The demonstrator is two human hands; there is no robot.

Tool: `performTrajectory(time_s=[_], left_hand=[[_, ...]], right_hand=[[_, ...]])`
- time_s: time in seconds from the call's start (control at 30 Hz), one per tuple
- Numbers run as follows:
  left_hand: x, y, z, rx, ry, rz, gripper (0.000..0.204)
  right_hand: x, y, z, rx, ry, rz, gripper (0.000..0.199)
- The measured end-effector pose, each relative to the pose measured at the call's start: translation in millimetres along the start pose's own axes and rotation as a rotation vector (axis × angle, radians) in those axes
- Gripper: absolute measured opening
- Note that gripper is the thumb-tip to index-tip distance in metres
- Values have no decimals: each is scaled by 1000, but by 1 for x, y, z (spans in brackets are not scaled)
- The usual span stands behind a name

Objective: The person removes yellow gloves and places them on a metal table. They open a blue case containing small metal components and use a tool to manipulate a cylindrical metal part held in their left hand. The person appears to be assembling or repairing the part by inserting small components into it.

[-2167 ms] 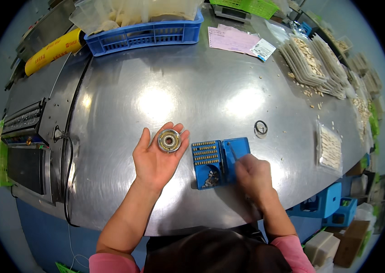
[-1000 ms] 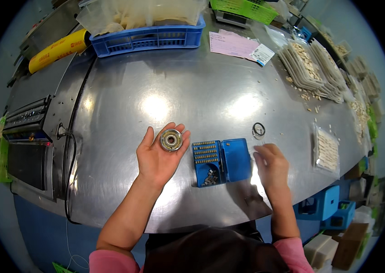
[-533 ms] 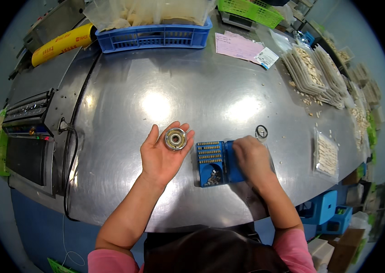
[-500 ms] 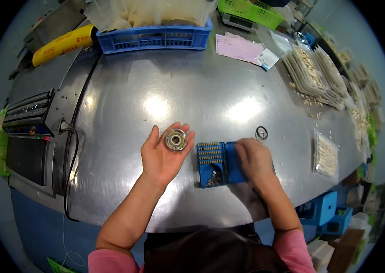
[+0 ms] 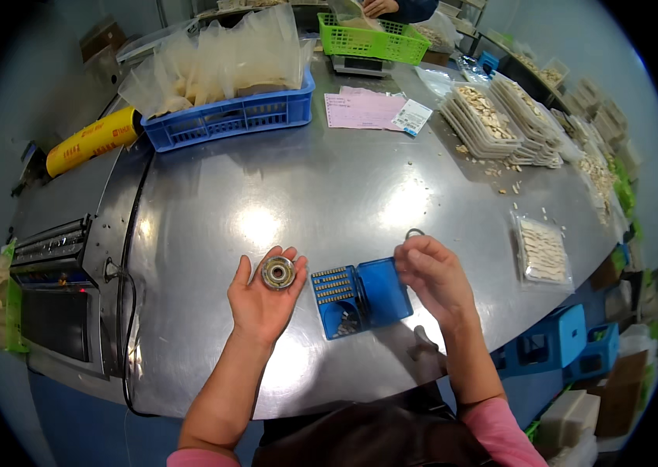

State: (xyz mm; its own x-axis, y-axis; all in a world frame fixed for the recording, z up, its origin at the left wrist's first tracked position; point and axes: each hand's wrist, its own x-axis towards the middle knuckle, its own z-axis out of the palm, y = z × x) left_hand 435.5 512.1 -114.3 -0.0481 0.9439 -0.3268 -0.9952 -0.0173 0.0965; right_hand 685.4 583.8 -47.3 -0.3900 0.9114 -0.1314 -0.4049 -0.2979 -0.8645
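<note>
My left hand (image 5: 257, 305) is palm up, with a round metal wheel (image 5: 277, 272) with a hole in its centre resting on its fingers. To the right of it, a blue case (image 5: 326, 319) lies open on the steel table. Rows of small type pieces (image 5: 334, 285) fill one part, and loose small metal pieces (image 5: 349, 321) lie in the scooped part beside them. Beside the case's lid (image 5: 385, 292), my right hand (image 5: 439, 279) hovers with fingers curled together; whatever they hold is too small to make out. A black ring (image 5: 414, 232) shows partly behind its fingertips.
Bags stand in a blue crate (image 5: 228, 124) at the back left. Pink paper (image 5: 364, 111), stacked trays (image 5: 478, 124) and a bagged pack (image 5: 543, 251) lie right. Another person's hand (image 5: 380, 8) is at the green basket (image 5: 371, 40). A heat sealer (image 5: 56, 268) sits left.
The view has tilted up, bringing the other person's hand into sight. My right hand has moved from over the case's lid to its right side. My left hand still holds the wheel.
</note>
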Motion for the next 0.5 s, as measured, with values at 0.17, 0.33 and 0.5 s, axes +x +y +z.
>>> performTrajectory(time_s=[0.17,0.33,0.5], left_hand=[[-1,0,0,7,-4,-2,55],[-1,0,0,7,-5,-2,55],[-2,0,3,10,4,1,54]], right_hand=[[-12,6,18,-269,117,-184,13],[-17,26,30,-903,318,-767,36],[-10,28,29,-1131,289,-1155,41]])
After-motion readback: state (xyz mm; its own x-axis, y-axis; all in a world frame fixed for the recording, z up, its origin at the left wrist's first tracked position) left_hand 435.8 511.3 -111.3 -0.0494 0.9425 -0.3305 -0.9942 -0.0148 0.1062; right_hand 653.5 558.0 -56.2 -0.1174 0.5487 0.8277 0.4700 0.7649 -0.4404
